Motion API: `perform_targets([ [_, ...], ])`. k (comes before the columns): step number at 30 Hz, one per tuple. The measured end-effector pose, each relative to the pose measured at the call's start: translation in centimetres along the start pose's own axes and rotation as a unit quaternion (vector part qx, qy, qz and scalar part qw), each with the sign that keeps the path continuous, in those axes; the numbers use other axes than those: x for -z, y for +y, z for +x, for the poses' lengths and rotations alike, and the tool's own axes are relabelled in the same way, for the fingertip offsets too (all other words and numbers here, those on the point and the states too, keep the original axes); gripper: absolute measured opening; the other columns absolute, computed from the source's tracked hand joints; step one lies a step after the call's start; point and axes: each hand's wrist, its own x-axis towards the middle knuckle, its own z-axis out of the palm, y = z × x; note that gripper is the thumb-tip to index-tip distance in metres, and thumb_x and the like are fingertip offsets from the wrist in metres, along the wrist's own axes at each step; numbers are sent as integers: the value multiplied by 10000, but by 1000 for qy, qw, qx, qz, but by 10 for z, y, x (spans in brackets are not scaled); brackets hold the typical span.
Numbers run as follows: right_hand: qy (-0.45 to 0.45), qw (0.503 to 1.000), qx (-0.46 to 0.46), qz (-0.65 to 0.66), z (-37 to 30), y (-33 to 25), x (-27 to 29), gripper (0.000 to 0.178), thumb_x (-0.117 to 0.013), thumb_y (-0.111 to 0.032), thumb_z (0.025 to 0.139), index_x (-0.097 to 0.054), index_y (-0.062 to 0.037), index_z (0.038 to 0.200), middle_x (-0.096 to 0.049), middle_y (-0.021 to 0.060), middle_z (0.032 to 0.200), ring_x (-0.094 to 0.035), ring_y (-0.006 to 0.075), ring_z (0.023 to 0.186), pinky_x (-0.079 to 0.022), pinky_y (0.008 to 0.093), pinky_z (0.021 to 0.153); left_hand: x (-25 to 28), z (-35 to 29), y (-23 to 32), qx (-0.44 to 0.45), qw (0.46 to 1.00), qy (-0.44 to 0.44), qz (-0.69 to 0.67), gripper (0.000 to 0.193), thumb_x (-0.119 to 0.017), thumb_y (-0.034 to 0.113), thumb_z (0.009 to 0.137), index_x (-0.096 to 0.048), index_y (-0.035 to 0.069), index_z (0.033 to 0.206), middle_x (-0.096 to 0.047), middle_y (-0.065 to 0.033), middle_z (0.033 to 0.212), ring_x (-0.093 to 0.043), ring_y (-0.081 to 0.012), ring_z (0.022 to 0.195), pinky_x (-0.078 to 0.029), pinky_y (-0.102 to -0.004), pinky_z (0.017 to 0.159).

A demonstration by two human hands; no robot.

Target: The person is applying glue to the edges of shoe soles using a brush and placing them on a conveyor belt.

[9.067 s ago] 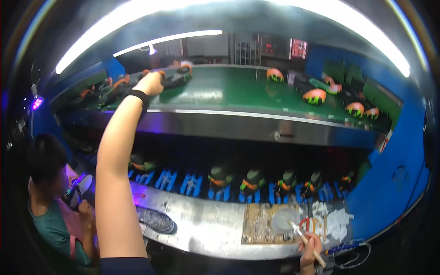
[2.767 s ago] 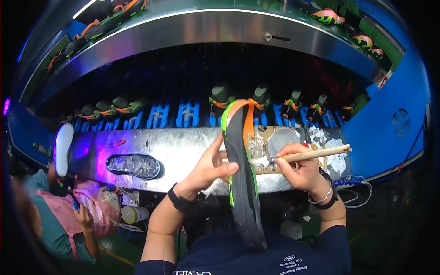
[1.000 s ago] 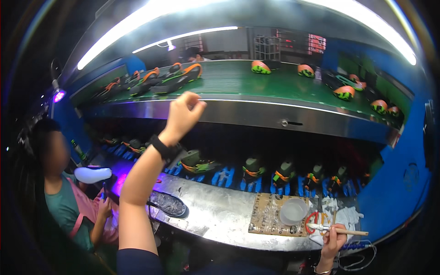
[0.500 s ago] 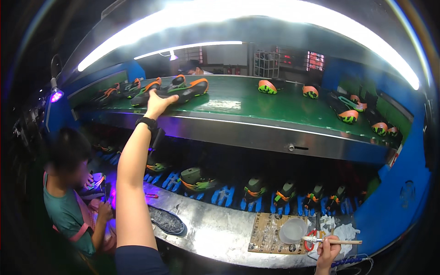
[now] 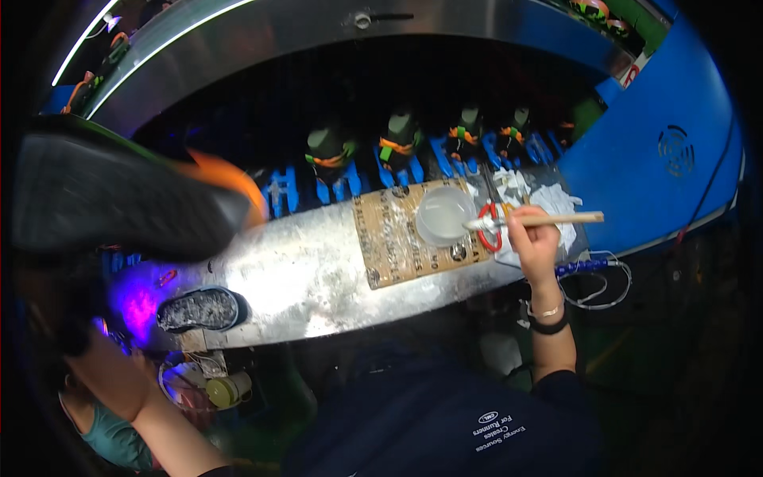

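At the left, a black shoe upper (image 5: 131, 191) with orange and green trim is raised close to me, smeared by motion, its dark underside toward me. My left hand (image 5: 57, 300) grips it, the fingers mostly lost in shadow. My right hand (image 5: 537, 242) is closed around the wooden handle of a brush (image 5: 574, 219). The brush's whitish bristles hang at the right rim of a translucent white bowl (image 5: 443, 216). Beneath that bowl lies a piece of brown printed cardboard (image 5: 381, 258) on the metal bench.
Red-handled scissors (image 5: 489, 230) and crumpled white tissue (image 5: 556, 203) lie beside my right hand. A dark sole-shaped pad (image 5: 203, 310) sits on the metal bench (image 5: 306, 290). Several shoe uppers (image 5: 328, 151) stand on blue holders behind. A co-worker (image 5: 111, 437) is at lower left.
My left hand has come down from the upper green belt, bringing a shoe upper near me. My view has tipped downward. The right hand still holds the brush by the bowl.
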Motion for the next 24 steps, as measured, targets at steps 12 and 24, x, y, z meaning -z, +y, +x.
perform_targets([
  [12,-73,974,-28,-213,6,44,-13,83,-578,-75,753,-542,-5,727,-484,-17,534,-404,19,464,-320,181,433,-159,-202,-74,457,762,-261,-377,692,-569,467,698,-407,-22,1160,-512,-103,1044,-492,-177,961,-391,-294,832],
  [24,-97,991,-49,-79,6,5,-15,65,-565,-41,784,-530,5,813,-501,-36,634,-417,-2,524,-319,150,456,-161,-263,-40,517,662,-327,-432,803,-702,61,622,-243,-12,1277,-371,-112,1234,-361,-219,1150,-268,-334,971],
])
